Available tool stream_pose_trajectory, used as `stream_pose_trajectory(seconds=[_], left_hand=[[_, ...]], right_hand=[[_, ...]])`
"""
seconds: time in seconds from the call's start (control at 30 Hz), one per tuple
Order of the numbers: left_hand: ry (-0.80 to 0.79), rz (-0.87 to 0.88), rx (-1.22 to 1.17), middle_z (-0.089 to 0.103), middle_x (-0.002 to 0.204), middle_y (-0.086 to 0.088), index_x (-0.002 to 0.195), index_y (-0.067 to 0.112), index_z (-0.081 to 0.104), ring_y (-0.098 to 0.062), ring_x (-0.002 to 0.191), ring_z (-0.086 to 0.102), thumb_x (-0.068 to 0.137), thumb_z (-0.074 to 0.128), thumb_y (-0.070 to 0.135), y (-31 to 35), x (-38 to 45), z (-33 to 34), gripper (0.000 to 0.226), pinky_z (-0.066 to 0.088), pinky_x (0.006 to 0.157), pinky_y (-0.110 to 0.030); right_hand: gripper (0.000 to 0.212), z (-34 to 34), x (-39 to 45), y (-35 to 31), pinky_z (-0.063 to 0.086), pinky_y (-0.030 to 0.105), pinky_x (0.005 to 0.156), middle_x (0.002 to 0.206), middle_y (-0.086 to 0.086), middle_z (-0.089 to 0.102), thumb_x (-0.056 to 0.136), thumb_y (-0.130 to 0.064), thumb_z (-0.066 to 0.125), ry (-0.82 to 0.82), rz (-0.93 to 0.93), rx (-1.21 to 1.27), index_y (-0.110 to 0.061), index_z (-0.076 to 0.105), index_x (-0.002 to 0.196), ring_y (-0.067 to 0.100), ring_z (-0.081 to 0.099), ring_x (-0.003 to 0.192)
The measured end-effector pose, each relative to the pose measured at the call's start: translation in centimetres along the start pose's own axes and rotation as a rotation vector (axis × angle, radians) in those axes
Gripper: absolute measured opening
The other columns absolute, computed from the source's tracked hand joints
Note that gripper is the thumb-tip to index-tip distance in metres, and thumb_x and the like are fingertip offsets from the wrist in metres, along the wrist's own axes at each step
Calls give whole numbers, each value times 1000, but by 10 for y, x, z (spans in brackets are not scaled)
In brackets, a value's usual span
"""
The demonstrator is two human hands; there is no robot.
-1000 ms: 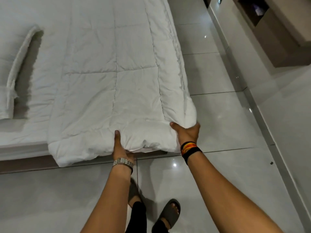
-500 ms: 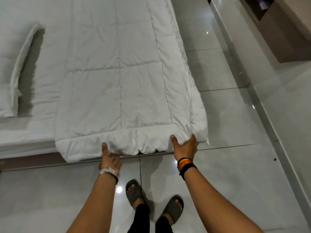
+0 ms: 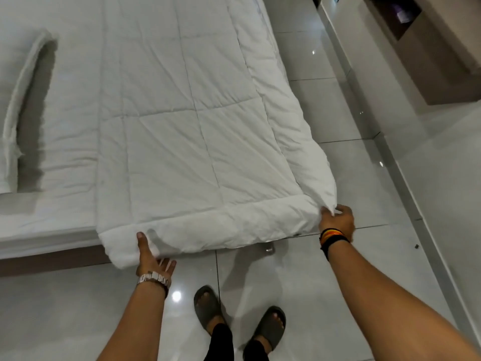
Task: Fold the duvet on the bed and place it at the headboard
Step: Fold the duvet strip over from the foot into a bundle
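Hands have spread apart since a second ago: both were bunched near the middle of the near edge, now one sits at each corner.

Left to right: loose white fabric strip (image 3: 24,105) lies on the white bed sheet (image 3: 73,142). White quilted duvet (image 3: 197,131), already doubled into a long panel, lies along the bed's right side, near end overhanging the foot. Left hand (image 3: 151,259), metal watch, closed on the left corner, thumb on top, fingers underneath. Right hand (image 3: 337,221), black and orange wristbands, pinches the right corner.

Progress, my read: lengthwise fold done; cross folds and the move to the headboard remain. Headboard not in view.

Room: glossy grey floor tiles (image 3: 325,105), brown wall cabinet (image 3: 426,56) on the right.
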State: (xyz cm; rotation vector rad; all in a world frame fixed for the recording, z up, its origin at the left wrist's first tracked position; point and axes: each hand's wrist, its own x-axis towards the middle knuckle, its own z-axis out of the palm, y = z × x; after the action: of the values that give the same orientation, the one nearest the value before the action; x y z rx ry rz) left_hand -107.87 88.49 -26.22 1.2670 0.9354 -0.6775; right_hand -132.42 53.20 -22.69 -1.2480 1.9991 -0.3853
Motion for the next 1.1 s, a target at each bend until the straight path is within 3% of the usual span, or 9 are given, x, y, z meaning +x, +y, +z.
stream_pose_trajectory(seconds=[0.2, 0.3, 0.37, 0.47, 0.6, 0.73, 0.87, 0.93, 1.1], left_hand=[[-142, -13, -94, 67, 136, -7, 145, 28, 56, -31, 126, 65, 36, 91, 82, 6, 15, 15, 127, 52, 107, -54], [-218, 89, -159, 70, 137, -2, 135, 36, 67, -28, 128, 65, 71, 78, 78, 15, 30, 28, 77, 51, 107, -56], [-141, 161, -221, 76, 124, 6, 115, 38, 75, -21, 121, 69, 84, 71, 72, 21, 38, 33, 46, 50, 111, -52], [-57, 143, -251, 78, 116, 8, 118, 36, 72, -17, 109, 72, 80, 74, 74, 31, 42, 33, 54, 52, 109, -44], [-53, 118, -286, 71, 126, 3, 127, 32, 67, -22, 115, 67, 79, 72, 75, 44, 41, 31, 65, 50, 107, -47], [-147, -17, -226, 68, 114, -2, 114, 29, 64, -29, 102, 63, 90, 57, 75, 56, 39, 34, 53, 43, 103, -50], [80, 58, -253, 67, 134, -1, 137, 29, 58, -27, 114, 67, 30, 88, 87, 53, 101, 2, 126, 50, 107, -49], [167, 114, -315, 70, 130, 1, 130, 28, 61, -25, 108, 70, 11, 92, 81, 51, 125, -12, 134, 55, 102, -49], [230, 280, -229, 62, 126, 4, 141, 18, 55, -18, 109, 64, 66, 96, 51, 86, 9, -15, 91, 52, 98, -30]], right_hand=[[163, 76, -51, 18, 36, 70, 117, 176, 10, 15, 51, -84, 88, -232, 540, 475, -24, -7, 168, 42, 32, 154], [179, 109, -26, 24, 42, 80, 103, 167, 3, 39, 19, -92, 88, -304, 622, 722, -32, 8, 169, 41, 51, 141], [172, 128, 5, 33, 46, 80, 96, 150, 1, 57, 11, -91, 88, -246, 571, 722, -36, 27, 162, 39, 62, 126], [148, 129, 21, 41, 51, 75, 92, 131, -1, 69, 8, -87, 91, -232, 545, 769, -39, 49, 142, 38, 68, 112], [123, 119, 9, 42, 51, 70, 100, 133, 3, 72, 34, -85, 93, -406, 506, 779, -34, 61, 142, 38, 69, 118], [111, 127, 28, 63, 55, 58, 103, 141, 7, 69, 62, -99, 66, -452, 379, 711, -23, 60, 143, 33, 69, 123], [113, 111, -19, 32, 54, 55, 105, 134, 6, 74, 45, -77, 96, -485, 403, 739, -28, 63, 142, 36, 70, 122], [116, 102, -38, 15, 60, 52, 92, 129, 4, 75, 40, -72, 100, -460, 437, 825, -28, 62, 141, 35, 71, 119], [89, 60, -96, -23, 62, 42, 81, 116, 1, 78, 48, -53, 105, -440, 240, 902, -22, 70, 123, 26, 75, 103]])
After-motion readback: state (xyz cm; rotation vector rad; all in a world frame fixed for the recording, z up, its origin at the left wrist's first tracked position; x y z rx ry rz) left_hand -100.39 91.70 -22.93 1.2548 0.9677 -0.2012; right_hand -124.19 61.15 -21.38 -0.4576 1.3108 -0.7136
